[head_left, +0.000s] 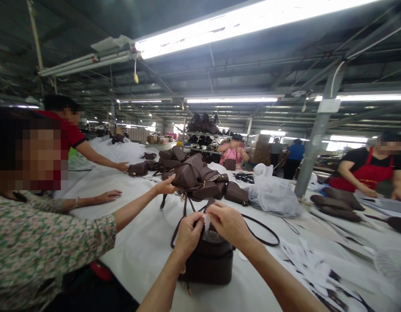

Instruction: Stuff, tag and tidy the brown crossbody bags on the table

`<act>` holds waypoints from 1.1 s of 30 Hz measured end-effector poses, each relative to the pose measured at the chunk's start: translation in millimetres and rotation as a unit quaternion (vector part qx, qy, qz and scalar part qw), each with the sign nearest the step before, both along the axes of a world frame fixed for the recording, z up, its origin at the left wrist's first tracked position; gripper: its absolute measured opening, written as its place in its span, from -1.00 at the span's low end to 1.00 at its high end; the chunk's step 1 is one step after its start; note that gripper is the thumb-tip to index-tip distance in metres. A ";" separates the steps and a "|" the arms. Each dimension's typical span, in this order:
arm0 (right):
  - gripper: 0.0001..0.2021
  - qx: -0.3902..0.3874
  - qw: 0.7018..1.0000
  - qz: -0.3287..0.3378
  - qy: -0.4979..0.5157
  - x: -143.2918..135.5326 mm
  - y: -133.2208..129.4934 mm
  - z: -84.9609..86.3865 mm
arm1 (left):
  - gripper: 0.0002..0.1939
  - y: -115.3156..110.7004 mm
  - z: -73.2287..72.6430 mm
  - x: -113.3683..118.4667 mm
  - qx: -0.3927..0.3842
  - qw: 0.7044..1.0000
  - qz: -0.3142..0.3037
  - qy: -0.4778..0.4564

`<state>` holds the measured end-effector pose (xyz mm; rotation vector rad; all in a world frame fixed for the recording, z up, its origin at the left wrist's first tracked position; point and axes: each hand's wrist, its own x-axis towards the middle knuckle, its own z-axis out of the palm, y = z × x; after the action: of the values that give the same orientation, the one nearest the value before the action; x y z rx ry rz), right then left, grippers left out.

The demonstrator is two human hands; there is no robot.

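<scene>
Lower centre of the frame: left hand (187,236) and right hand (228,223) pinch a small white scrap (207,221) between their fingertips, just above the open top of a dark brown bag (208,260) standing on the white table (145,242), its thin strap (265,236) looping out to the right. At the left edge, a person in a floral sleeve (40,247) reaches a hand (166,186) to a pile of brown bags (193,175) at mid-frame. Clear plastic bags (272,195) lie right of the pile, paper tags (317,268) at lower right, and a person in a red apron (369,173) works at the far right.
</scene>
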<state>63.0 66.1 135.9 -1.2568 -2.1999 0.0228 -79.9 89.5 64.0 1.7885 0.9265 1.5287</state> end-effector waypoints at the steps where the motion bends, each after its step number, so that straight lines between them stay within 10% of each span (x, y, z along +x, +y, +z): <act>1: -0.82 0.065 0.994 -0.012 -0.086 -0.3 -0.7 2.9 | -0.75 0.0 1.1 -0.5 0.000 1.000 -0.005 0.005; 4: -0.85 0.140 0.965 -0.035 -0.219 -0.9 4.8 14.4 | -0.72 1.3 3.7 -2.0 -0.010 1.000 -0.024 0.012; 9: -0.87 0.153 0.977 -0.088 -0.118 6.4 30.3 39.9 | -0.74 7.9 11.0 -6.0 -0.060 0.995 -0.063 0.050; 17: -0.86 0.065 0.985 -0.066 -0.149 -1.8 23.5 56.9 | -0.71 3.1 56.7 -12.8 -0.071 0.984 -0.105 0.126; 26: -0.83 0.125 0.976 -0.117 -0.135 -2.0 24.3 60.9 | -0.70 9.5 56.0 -11.5 -0.080 0.947 -0.130 0.283; 30: -0.75 -0.008 1.000 -0.005 0.001 13.4 28.5 46.8 | -0.72 10.8 80.5 -26.0 -0.085 0.931 -0.178 0.306; 33: -0.24 -0.129 0.987 0.091 0.019 21.9 27.5 36.9 | -0.71 15.5 90.1 -32.7 -0.087 0.929 -0.193 0.302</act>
<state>84.9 93.7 172.7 -1.1723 -2.3260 0.4137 -112.6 105.0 154.1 2.1856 0.8715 0.6319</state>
